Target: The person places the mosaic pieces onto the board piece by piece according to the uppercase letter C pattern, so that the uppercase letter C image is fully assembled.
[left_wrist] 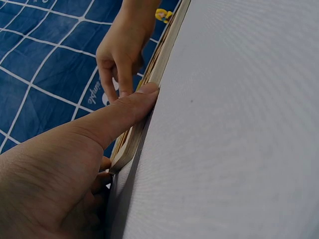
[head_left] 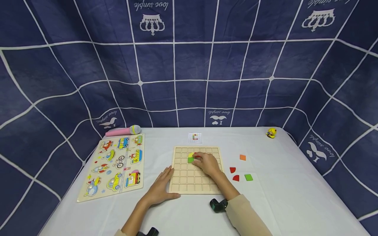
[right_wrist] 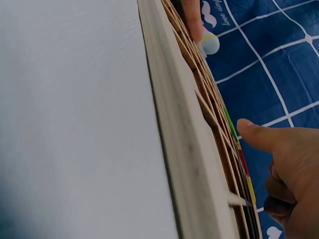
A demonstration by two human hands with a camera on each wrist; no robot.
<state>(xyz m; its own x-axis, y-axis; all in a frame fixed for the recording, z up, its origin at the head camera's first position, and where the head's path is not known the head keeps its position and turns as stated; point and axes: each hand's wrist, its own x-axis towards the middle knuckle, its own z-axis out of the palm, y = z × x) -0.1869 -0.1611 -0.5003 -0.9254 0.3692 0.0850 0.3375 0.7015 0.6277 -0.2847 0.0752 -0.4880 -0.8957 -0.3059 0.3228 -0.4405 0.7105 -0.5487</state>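
Note:
A wooden grid board (head_left: 195, 186) lies before me. My left hand (head_left: 160, 187) is spread at its front left corner, fingers along the left side. In the left wrist view the left thumb (left_wrist: 124, 112) lies against the board's edge. My right hand (head_left: 206, 164) is over the upper middle, thumb and fingertips at the small tiles set there. These are a green tile (head_left: 190, 160), a yellow tile (head_left: 191, 154) and a red tile (right_wrist: 243, 163), partly covered by the hand. In the right wrist view the thumb stands apart from the curled lower fingers.
Right of the board lie an orange square (head_left: 242, 157), two red quarter pieces (head_left: 232, 170) and a green square (head_left: 248, 177). A pattern card (head_left: 195, 138) lies behind it. On the left are a vehicle puzzle (head_left: 118, 164) and pink microphone (head_left: 118, 131); a yellow figurine (head_left: 271, 132) stands back right.

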